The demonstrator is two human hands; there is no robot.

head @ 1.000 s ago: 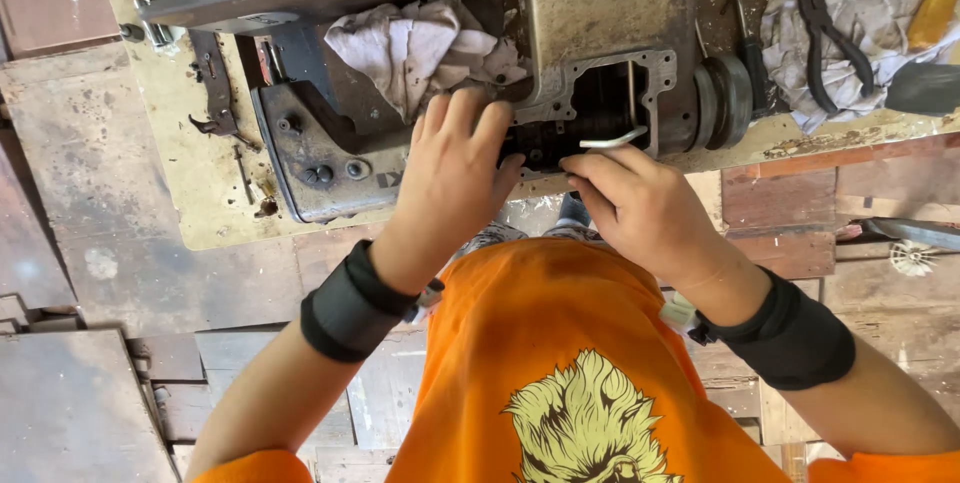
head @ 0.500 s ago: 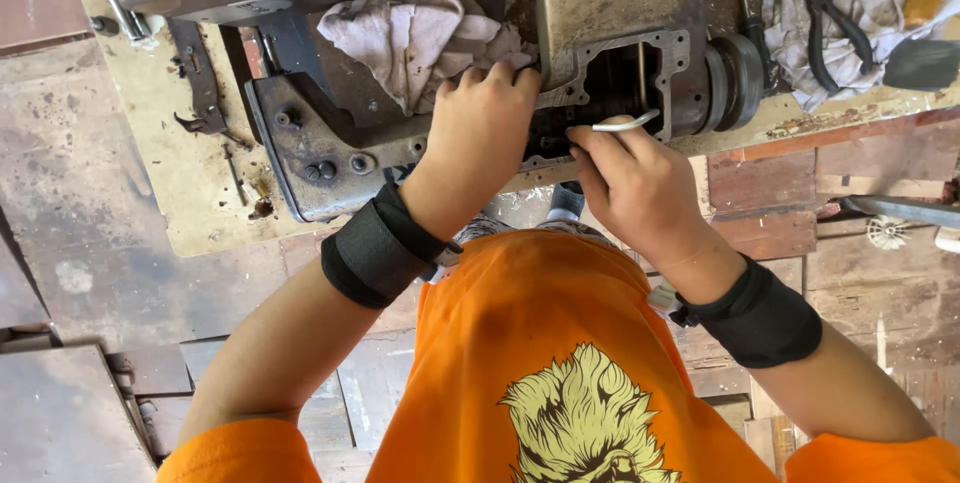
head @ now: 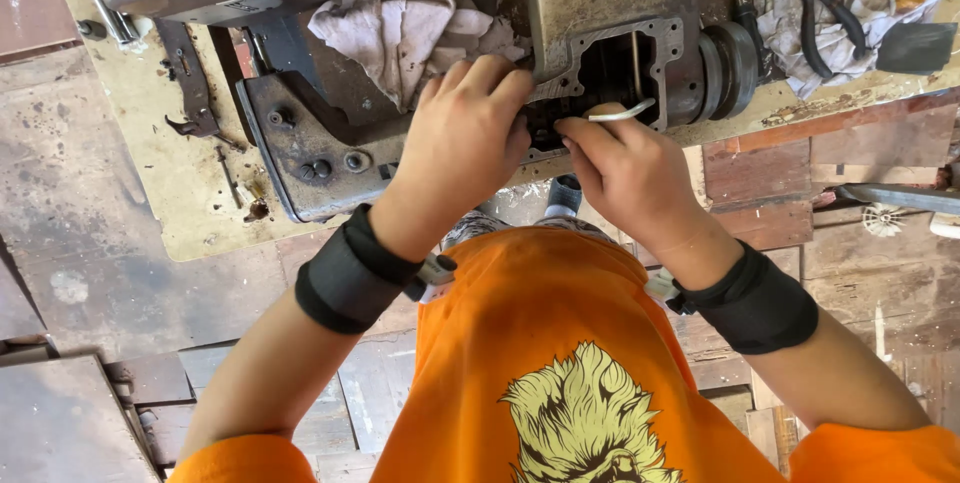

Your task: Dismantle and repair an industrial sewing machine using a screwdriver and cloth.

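Both hands work at the open side of a tipped-over sewing machine (head: 600,23) on the bench (head: 170,193) — the left hand (head: 465,138) gripping the casting's edge, the right hand (head: 625,168) pinching a thin white tool (head: 622,113) just inside the opening. Mid-step; the next move likely calls for steady, fine fingers.

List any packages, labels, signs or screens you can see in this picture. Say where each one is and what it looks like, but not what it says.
Label plate: a small pale oval on the grey machine, upper left; its marks are too small to make out.
Shirt print: a yellow shaggy figure on the orange shirt, bottom centre.
No packages, signs or screens are in view.
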